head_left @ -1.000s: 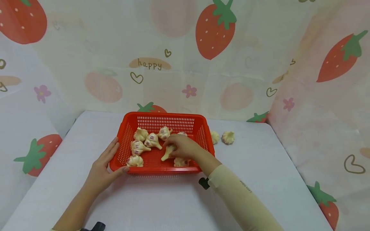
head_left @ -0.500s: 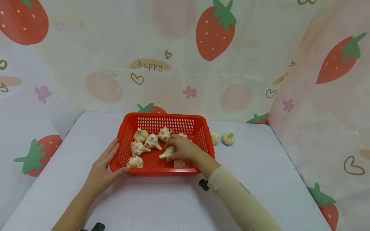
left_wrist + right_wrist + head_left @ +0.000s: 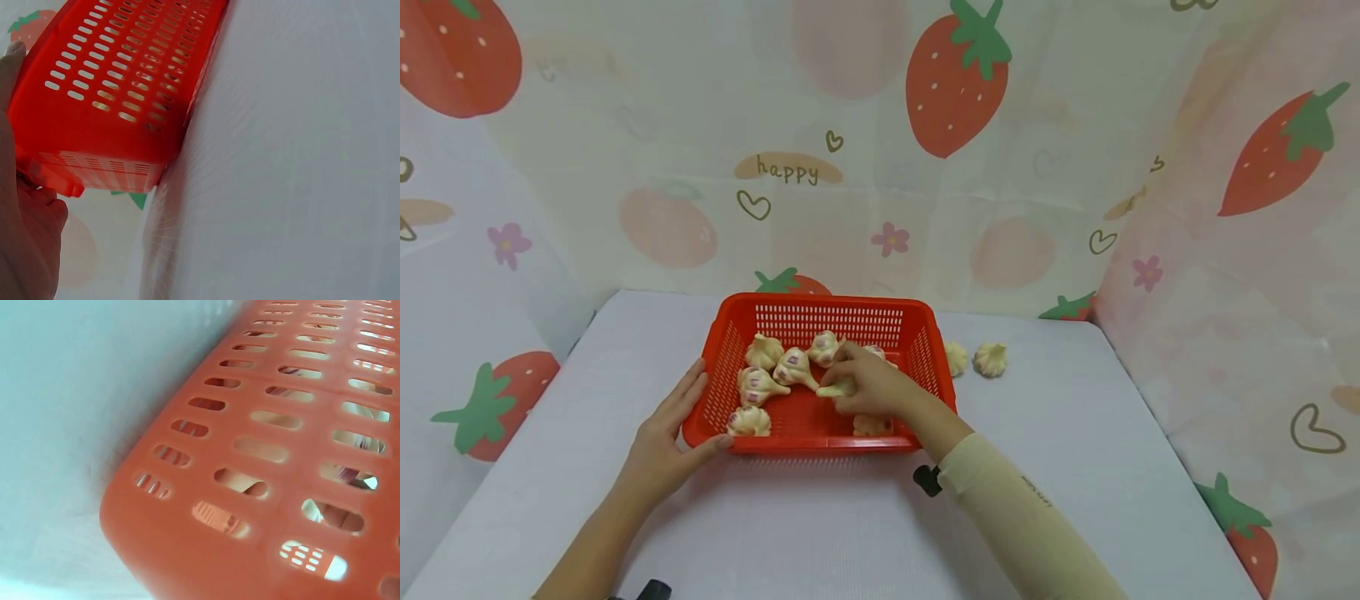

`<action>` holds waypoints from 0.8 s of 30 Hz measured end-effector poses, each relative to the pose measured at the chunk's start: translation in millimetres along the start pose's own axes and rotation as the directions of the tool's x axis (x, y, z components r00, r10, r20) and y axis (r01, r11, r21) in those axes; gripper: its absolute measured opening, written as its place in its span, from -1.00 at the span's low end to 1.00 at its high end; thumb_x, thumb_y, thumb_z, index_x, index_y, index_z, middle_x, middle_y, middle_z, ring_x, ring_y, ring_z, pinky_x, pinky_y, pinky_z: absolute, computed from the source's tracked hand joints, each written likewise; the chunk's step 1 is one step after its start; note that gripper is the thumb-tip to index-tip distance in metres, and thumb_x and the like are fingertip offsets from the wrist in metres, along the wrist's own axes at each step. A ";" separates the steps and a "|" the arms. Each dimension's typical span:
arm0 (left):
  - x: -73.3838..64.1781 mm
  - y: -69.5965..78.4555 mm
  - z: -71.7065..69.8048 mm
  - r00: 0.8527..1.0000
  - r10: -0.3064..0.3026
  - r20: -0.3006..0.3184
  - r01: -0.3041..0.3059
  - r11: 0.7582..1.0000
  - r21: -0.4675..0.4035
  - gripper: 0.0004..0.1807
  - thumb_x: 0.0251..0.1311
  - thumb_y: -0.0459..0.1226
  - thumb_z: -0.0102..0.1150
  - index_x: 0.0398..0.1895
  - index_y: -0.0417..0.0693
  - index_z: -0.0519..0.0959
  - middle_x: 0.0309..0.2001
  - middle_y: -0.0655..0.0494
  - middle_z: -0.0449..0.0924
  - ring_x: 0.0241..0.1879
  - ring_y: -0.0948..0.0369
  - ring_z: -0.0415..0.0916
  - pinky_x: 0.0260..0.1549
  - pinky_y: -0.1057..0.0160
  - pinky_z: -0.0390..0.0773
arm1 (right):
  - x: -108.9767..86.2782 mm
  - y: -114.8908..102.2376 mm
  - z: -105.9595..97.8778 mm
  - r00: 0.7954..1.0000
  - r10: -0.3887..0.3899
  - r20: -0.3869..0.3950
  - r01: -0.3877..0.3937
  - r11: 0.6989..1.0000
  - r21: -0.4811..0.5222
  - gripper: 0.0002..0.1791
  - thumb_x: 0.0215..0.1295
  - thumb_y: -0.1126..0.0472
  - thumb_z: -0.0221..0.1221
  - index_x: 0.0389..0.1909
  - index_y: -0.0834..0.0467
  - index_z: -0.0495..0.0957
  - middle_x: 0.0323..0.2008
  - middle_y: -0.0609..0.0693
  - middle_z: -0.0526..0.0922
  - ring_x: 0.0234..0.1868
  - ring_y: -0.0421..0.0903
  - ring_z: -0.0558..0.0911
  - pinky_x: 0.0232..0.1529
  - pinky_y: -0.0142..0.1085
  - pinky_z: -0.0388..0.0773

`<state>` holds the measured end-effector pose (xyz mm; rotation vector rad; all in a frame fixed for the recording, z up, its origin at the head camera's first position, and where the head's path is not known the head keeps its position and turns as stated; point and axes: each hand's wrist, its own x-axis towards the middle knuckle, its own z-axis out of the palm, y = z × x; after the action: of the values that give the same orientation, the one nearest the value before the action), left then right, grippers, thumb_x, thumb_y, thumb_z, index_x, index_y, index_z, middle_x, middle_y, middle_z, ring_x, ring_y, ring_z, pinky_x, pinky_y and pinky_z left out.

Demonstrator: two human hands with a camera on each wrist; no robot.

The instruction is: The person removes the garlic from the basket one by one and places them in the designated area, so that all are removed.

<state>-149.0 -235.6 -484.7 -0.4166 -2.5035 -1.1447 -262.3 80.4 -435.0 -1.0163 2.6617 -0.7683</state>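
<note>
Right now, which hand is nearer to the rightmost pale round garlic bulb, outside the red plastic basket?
Right: the right hand is inside the basket, left of that bulb; the left hand holds the basket's left end.

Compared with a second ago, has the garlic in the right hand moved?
Yes: in the head view, the held garlic has shifted backward, away from the near rim of the basket.

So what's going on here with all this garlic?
A person's right hand grips a garlic bulb inside a red plastic basket, while their left hand holds the basket at its near left corner. Several other bulbs lie in the basket, and two more bulbs sit outside, on the white tabletop to its right.
</note>
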 end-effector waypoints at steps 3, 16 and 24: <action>0.2 -0.1 -0.6 1.000 0.000 0.000 0.000 1.000 -0.001 0.07 0.04 -0.14 0.58 0.60 -0.03 0.19 0.62 0.14 0.10 0.60 0.14 0.06 0.15 0.75 0.12 | -0.9 -0.6 -2.0 1.000 -0.006 -0.014 0.006 1.000 0.029 -0.73 0.20 0.21 0.36 -0.07 -0.04 0.74 0.05 -0.09 0.44 -0.03 -0.13 0.48 -0.10 -0.37 0.54; -0.3 -2.8 -2.0 1.000 -0.020 0.007 0.020 1.000 0.013 0.08 0.05 -0.12 0.57 0.61 0.00 0.16 0.63 0.19 0.07 0.59 0.04 0.07 0.12 0.73 0.17 | -1.3 -3.4 -7.4 0.993 -0.047 -0.106 0.052 0.998 0.043 -0.81 0.34 0.10 0.37 -0.06 -0.03 0.74 -0.01 -0.19 0.68 0.04 -0.14 0.58 0.11 -0.24 0.60; -1.2 -3.8 0.7 1.000 0.002 0.004 -0.002 1.000 -0.010 0.07 0.05 -0.15 0.58 0.61 -0.01 0.17 0.63 0.16 0.08 0.60 0.12 0.04 0.16 0.75 0.13 | -16.0 -7.6 -15.4 0.971 -0.048 -0.233 0.094 0.977 0.190 -0.82 0.29 0.21 0.39 -0.11 0.01 0.73 -0.10 -0.17 0.74 0.04 -0.08 0.62 0.21 0.06 0.57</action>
<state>-149.6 -237.6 -488.1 -0.4243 -2.5016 -1.1567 -251.4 92.4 -418.0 -1.0308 2.6722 -1.2083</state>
